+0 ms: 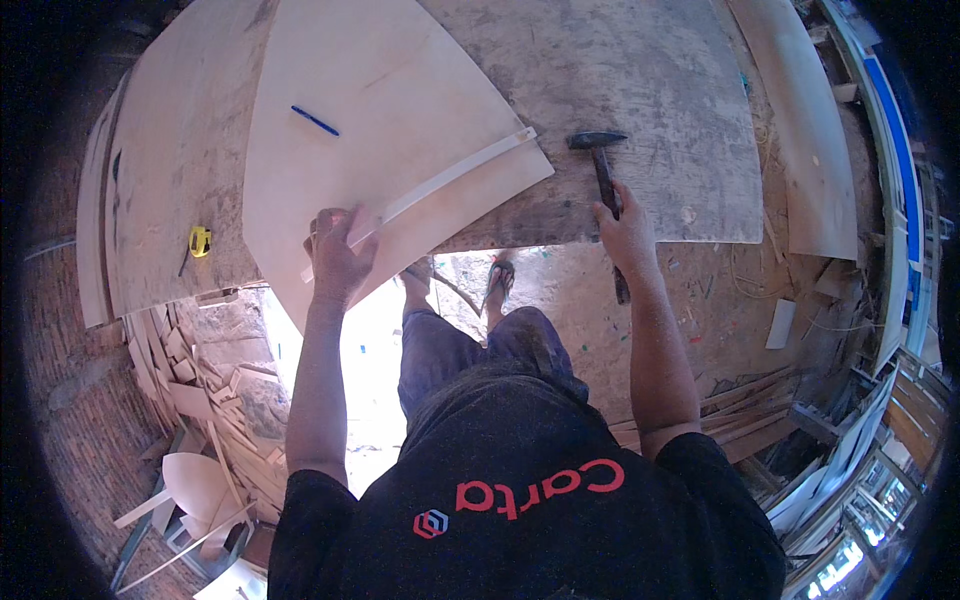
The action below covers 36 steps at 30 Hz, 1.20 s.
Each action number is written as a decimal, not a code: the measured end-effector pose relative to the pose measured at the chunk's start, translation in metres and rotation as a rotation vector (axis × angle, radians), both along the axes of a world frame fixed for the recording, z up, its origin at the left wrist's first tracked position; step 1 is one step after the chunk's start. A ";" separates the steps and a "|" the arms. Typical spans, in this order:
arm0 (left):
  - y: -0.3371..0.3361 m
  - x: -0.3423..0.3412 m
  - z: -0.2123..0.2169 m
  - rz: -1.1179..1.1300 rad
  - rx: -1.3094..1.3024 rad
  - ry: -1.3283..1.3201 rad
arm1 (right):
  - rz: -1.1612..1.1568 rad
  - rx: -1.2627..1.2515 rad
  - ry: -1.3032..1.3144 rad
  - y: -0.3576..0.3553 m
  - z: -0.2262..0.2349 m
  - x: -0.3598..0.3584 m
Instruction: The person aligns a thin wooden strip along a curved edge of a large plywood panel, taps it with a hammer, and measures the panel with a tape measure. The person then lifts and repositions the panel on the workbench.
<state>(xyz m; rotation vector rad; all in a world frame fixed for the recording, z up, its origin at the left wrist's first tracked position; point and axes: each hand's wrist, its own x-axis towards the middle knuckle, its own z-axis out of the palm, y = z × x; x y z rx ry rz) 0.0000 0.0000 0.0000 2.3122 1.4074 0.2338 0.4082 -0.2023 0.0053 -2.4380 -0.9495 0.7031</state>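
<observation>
My right hand [627, 228] is wrapped round the dark handle of a hammer [597, 143], whose metal head rests on or just above the worn tabletop [640, 90]. To the left, a pale plywood sheet [380, 90] lies at an angle on the table, its near corner past the front edge. Across it runs a thin, light strip of wood [450, 174], slanting from near left to far right. My left hand [342, 250] grips the strip near its close end, with fingers curled and partly blurred. A blue pen [316, 121] lies on the sheet, beyond my left hand.
A yellow tape measure [200, 241] sits on the table at the left. Wood offcuts [190, 370] are heaped on the floor at lower left, beside a brick surface [90, 410]. A long board [800, 130] stands along the right side, and loose planks [745, 400] lie at lower right.
</observation>
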 end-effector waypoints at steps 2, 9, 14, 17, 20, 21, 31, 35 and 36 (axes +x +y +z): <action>-0.012 0.025 0.015 0.008 0.263 -0.104 | -0.026 0.029 -0.014 0.001 0.000 -0.003; -0.023 0.187 0.001 -0.117 0.238 -0.360 | -0.262 0.221 0.417 0.019 0.001 -0.004; -0.017 0.232 -0.016 -0.179 0.325 -0.267 | -0.146 0.295 0.161 0.015 0.011 -0.023; -0.011 0.234 -0.024 -0.194 0.362 -0.219 | -0.100 0.289 -0.049 0.014 0.016 -0.037; -0.008 0.233 -0.026 -0.186 0.310 -0.202 | 0.053 0.378 -0.239 0.020 0.026 -0.046; -0.008 0.233 -0.026 -0.194 0.321 -0.213 | 0.079 0.357 -0.266 0.022 0.029 -0.049; -0.003 0.238 -0.017 -0.204 0.231 -0.093 | 0.210 0.182 -0.338 0.049 0.053 -0.050; -0.005 0.237 -0.016 -0.221 0.231 -0.063 | 0.205 0.183 -0.356 0.049 0.052 -0.050; -0.006 0.237 -0.016 -0.222 0.236 -0.088 | 0.187 0.226 -0.322 0.048 0.051 -0.050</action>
